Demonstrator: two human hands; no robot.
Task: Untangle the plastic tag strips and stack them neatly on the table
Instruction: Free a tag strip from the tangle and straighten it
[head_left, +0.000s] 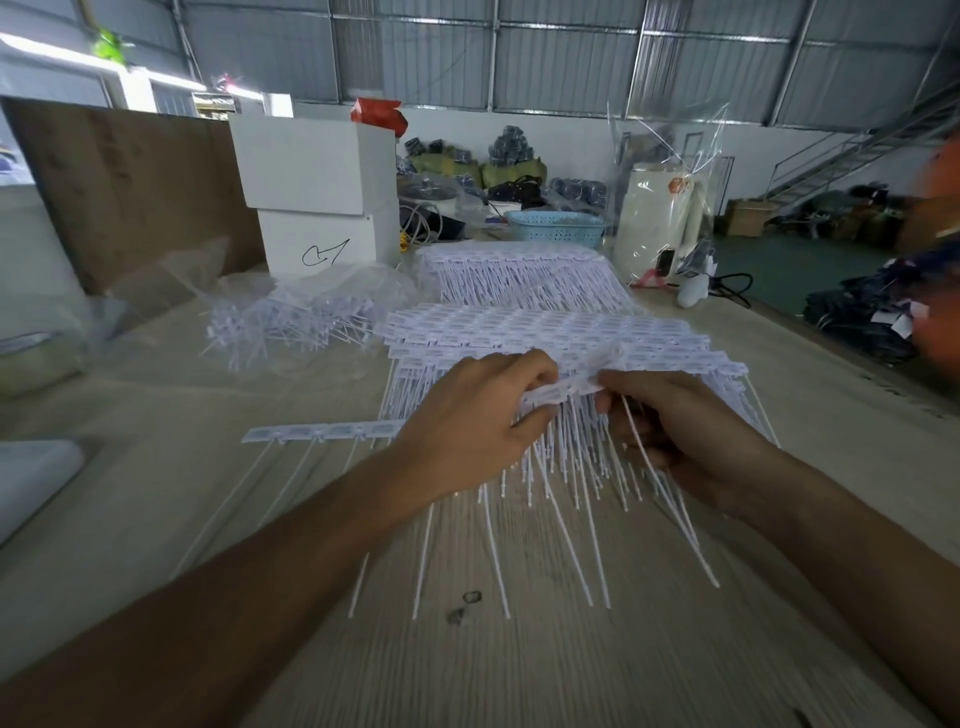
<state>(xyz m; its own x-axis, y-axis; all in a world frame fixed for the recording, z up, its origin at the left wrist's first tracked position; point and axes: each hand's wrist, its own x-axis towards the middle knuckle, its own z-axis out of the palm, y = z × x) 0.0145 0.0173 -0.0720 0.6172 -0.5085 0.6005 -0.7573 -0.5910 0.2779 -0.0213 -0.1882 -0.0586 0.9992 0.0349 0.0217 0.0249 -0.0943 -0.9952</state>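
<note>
Table (545, 670): pale wood-grain top, filling the lower view and carrying everything listed here. White boxes (317, 197): two, stacked at the far left of the table, the lower one marked with a black scribble. Far stack of tag strips (524, 273): white, laid in overlapping rows beyond the near stack, just in front of a blue basket (556, 228). Near stack of tag strips (540, 327): white plastic, tag heads in rows facing away, thin tails pointing toward the person and fanning out over the table. Tangled heap of strips (291, 322): loose, left of the near stack, lying on a clear plastic bag (171, 291). White appliance (662, 223): at the far right, wrapped in clear film. Left hand (483, 421): fingers curled, pinching the left end of a held strip bundle (571, 387) (tails hang down from it over the near stack). Right hand (680, 426): fingers curled round the right end of the same bundle, close to the left hand but with a small gap between them. Single strip (322, 432): flat on the table left of the left hand, tails pointing toward the person. Small dark scraps (465, 605): two, on the table near the tail tips.
</note>
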